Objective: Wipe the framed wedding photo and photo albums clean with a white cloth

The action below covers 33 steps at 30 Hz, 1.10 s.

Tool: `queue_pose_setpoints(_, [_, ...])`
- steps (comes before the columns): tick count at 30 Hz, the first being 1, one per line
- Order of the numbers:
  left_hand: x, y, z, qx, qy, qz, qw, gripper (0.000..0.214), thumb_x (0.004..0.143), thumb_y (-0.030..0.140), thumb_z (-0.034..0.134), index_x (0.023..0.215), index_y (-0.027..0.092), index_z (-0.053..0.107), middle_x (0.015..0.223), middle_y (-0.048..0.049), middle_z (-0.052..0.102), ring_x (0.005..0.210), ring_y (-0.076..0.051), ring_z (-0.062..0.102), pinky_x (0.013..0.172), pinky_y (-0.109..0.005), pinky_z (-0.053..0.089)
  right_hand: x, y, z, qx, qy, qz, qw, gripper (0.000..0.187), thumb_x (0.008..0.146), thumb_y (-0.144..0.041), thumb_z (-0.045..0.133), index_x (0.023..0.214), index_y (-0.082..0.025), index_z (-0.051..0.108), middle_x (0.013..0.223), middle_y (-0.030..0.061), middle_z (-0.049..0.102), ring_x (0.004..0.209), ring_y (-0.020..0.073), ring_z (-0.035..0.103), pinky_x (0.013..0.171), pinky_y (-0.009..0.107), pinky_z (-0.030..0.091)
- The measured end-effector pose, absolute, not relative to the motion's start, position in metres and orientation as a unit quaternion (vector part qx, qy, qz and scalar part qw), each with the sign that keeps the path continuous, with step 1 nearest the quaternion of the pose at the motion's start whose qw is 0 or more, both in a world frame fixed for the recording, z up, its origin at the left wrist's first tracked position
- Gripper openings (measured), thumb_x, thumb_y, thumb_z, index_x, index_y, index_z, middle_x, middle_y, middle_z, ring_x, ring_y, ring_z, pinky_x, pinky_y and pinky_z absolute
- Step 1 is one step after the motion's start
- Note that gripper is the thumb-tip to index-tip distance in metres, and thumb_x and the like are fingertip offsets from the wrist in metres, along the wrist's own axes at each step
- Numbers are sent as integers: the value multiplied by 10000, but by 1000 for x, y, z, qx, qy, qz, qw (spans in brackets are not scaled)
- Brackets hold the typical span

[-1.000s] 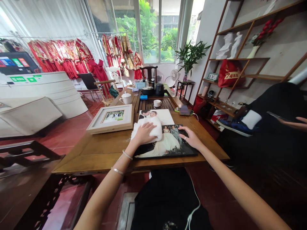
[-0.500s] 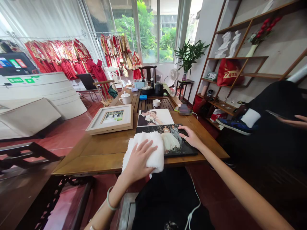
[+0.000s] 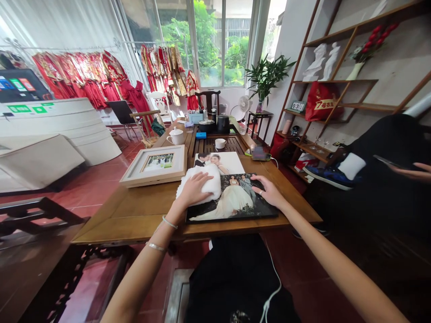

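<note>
A dark wedding photo panel [image 3: 235,202] lies flat near the front edge of the wooden table [image 3: 141,215]. My left hand [image 3: 193,188] presses a white cloth [image 3: 208,184] onto the panel's far left corner, fingers lying flat over the cloth. At the panel's right edge rests my right hand [image 3: 269,192], fingers spread and flat on it, a ring on one finger. Behind the panel lies a second, lighter photo print [image 3: 229,162], partly covered by the cloth.
A framed photo [image 3: 155,165] lies at the table's left. A tea tray with a teapot [image 3: 177,137], cup [image 3: 220,144] and kettle sits farther back. Another person in black [image 3: 387,152] sits at the right, holding a phone. Shelves line the right wall; red dresses hang behind.
My left hand slid the white cloth from the panel's near left edge back up to its far left corner. The right hand stayed on the panel's right edge.
</note>
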<state>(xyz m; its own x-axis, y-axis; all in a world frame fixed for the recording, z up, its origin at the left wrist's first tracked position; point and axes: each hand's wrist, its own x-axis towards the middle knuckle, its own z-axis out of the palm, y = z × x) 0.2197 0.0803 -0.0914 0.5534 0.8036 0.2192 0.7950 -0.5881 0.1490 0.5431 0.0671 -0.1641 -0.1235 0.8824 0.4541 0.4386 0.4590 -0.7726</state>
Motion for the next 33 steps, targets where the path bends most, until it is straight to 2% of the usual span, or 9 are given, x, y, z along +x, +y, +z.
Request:
queue_pose_setpoints(5, [217,64,-93,879,455,137,14,621,770,371,664,1342,195,497,1453,-98,444,1375,-289,335,1130,-449,282,540,60,-152,-481,-725,154,468,231,797,-337,626,1012,-252,627,1238,92,603,1309,280,463,1088,510,350])
queue_pose_setpoints(11, [206,16,-94,879,457,134,30,659,742,355,679,1356,232,475,1491,-81,392,1402,-310,279,1128,-507,263,539,58,-148,-488,-729,132,462,211,805,-351,606,988,-264,666,1204,75,633,1227,272,536,1072,494,370])
queue_pose_setpoints(14, [201,-7,-94,880,455,132,44,685,724,352,684,1366,260,464,1497,-67,384,1405,-322,269,1127,-522,258,538,55,-144,-496,-741,100,441,201,811,-333,592,980,-265,677,1175,76,654,1189,280,559,1037,505,392])
queue_pose_setpoints(17, [197,-22,-95,883,447,134,54,709,701,327,689,1370,280,458,1502,-51,377,1407,-328,263,1130,-526,248,527,41,-134,-500,-769,53,395,199,830,-312,579,996,-270,681,1173,83,668,1207,306,543,1037,567,336])
queue_pose_setpoints(19, [195,-26,-96,885,441,136,57,717,687,296,684,1368,285,459,1506,-42,371,1408,-327,260,1132,-522,242,514,26,-126,-470,-809,44,350,267,831,-332,599,1087,-283,658,1240,76,643,1247,307,514,1070,581,274])
queue_pose_setpoints(22, [193,-26,-98,883,443,142,60,722,673,255,672,1364,282,463,1506,-37,372,1407,-318,265,1133,-508,248,491,2,-117,-381,-882,61,272,505,801,-370,645,1288,-279,548,1366,88,559,1323,302,440,1109,548,248])
queue_pose_setpoints(25, [192,-24,-100,882,440,156,67,734,656,239,675,1360,261,468,1499,-45,382,1402,-308,276,1135,-482,264,470,-13,-114,-335,-917,59,210,617,796,-262,622,1387,-277,446,1458,95,460,1381,307,357,1139,560,198])
queue_pose_setpoints(29, [190,-22,-102,885,426,173,74,724,665,255,677,1359,246,470,1491,-46,395,1399,-298,283,1141,-455,272,451,-16,-118,-307,-939,48,150,754,685,-52,586,1405,-206,421,1466,150,435,1408,347,291,1112,571,263])
queue_pose_setpoints(33, [185,-21,-102,885,415,187,93,685,683,272,643,1349,238,486,1480,-49,411,1392,-292,299,1143,-455,274,441,-13,-115,-297,-951,10,80,783,641,-48,616,1388,-189,428,1457,193,424,1373,393,331,1040,567,366])
